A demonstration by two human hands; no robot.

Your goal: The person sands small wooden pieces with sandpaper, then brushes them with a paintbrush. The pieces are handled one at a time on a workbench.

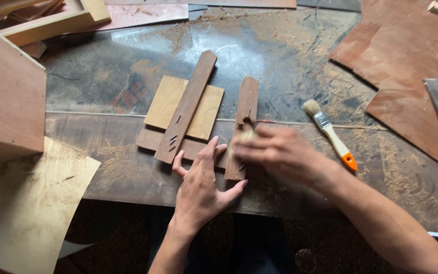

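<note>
The left hand (200,189) is laid flat, palm down, fingers spread, on a dark reddish wooden slat (188,147) lying crosswise on the dusty dark metal-topped workbench (290,66); its thumb is set against the lower end of a narrow upright brown wooden strip with a chipped notch (243,127). The right hand (275,152) is blurred; its fingers are bunched together over the middle of that strip, apparently around a small pale object, though what is pinched cannot be told.

Small metal staples or nails are seen standing out of the strip and out of the long diagonal brown wooden slat (187,106) just to the left, which rests on a pale square plywood piece (164,101). A fingertip could be pricked or scraped if either hand is slid across them. The notched strip could skid on the loose sawdust should the left hand's pressure be eased, and the chipped edge may splinter further under force.

Near the right wrist, a small paintbrush with a cream handle and orange tip (330,134) lies where it could be knocked by the forearm.
</note>
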